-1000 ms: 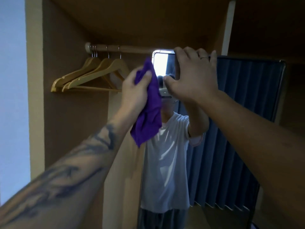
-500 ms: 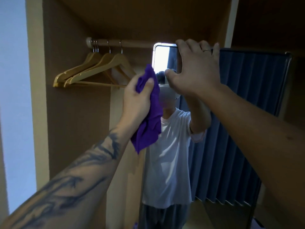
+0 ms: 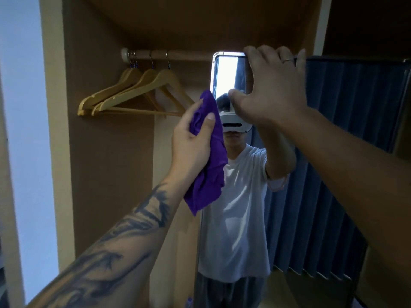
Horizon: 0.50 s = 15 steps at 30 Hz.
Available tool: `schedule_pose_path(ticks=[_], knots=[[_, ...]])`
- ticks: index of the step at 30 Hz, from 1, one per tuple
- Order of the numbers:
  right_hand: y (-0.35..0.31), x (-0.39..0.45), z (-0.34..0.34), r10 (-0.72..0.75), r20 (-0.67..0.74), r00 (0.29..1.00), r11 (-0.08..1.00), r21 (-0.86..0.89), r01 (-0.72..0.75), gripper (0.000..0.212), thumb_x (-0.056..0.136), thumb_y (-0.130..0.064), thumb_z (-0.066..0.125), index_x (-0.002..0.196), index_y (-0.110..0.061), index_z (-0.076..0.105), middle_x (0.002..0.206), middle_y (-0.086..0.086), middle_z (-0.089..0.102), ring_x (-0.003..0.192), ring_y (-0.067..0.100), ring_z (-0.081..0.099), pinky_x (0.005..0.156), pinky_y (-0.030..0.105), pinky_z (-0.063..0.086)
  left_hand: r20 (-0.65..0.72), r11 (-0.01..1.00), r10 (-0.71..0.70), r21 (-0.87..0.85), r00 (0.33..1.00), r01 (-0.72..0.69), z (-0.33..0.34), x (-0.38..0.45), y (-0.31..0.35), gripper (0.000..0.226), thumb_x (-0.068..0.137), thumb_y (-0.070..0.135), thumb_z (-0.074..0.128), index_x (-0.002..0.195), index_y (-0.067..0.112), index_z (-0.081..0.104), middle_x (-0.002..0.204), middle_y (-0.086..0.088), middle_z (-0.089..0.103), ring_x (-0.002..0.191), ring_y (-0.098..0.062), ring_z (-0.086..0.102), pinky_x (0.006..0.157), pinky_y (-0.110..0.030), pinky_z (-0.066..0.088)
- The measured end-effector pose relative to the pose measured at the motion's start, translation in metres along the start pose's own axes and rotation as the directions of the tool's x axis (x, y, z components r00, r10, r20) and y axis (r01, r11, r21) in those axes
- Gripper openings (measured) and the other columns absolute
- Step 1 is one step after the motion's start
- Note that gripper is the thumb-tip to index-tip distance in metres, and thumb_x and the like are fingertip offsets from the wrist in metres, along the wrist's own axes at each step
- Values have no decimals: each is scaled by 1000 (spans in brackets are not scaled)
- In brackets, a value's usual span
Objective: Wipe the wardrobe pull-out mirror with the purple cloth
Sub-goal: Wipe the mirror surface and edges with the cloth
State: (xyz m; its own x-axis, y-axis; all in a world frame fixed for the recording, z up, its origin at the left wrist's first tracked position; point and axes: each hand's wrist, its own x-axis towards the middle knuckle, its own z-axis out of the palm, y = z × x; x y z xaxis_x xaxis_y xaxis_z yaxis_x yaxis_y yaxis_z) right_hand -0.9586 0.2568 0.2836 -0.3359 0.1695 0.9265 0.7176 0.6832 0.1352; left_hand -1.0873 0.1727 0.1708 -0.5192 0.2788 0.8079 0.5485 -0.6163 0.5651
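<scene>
purple cloth bunched in left hand; right hand grips mirror top. keep frame steady, press cloth flat, overlap strokes.

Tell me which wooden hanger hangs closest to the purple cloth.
The rightmost hanger: its lower arm reaches nearly to the purple cloth, while the others hang further left on the rail.

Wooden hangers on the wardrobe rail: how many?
3 clearly, bunched at the rail's left end: front hanger, middle hanger and rear hanger, overlapping. The hooks hint at a fourth hidden behind; cannot confirm.
</scene>
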Motion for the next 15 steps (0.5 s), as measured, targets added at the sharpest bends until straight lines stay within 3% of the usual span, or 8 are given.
schedule_pose_path(ticks=[5, 10, 13, 15], knots=[[3, -1, -2, -16, -9, 1000, 1000, 24, 16, 83, 87, -66, 56, 157, -27, 32, 158, 2, 42, 151, 35, 29, 126, 63, 6, 37, 1000, 16, -6, 999, -16, 2, 41, 29, 44, 107, 30, 60, 149, 25, 51, 125, 13, 64, 104, -6, 71, 85, -25, 60], [2, -2, -3, -3, -1, 1000, 1000, 12, 3, 83, 87, -64, 54, 158, -29, 31, 160, 1, 40, 152, 35, 26, 126, 62, 4, 29, 998, -21, -56, 999, 22, -1, -2, 2, 43, 107, 25, 62, 148, 16, 55, 123, 11, 71, 104, 2, 71, 85, -16, 54], [1, -2, 0, -2, -2, 1000, 1000, 4, 2, 81, 86, -63, 53, 157, -30, 32, 159, 0, 41, 152, 34, 27, 126, 63, 4, 39, 995, -72, -62, 997, 74, -8, -29, -17, 33, 106, 24, 63, 139, 21, 61, 122, 9, 74, 111, -5, 71, 95, -24, 55], [0, -3, 1, 8, -9, 1000, 1000, -8, -8, 79, 86, -62, 52, 156, -30, 33, 158, 1, 42, 151, 35, 28, 126, 63, 5, 42, 996, -77, -39, 996, 79, -9, -27, -17, 30, 106, 24, 64, 136, 22, 62, 116, 12, 74, 104, 0, 71, 88, -18, 54]])
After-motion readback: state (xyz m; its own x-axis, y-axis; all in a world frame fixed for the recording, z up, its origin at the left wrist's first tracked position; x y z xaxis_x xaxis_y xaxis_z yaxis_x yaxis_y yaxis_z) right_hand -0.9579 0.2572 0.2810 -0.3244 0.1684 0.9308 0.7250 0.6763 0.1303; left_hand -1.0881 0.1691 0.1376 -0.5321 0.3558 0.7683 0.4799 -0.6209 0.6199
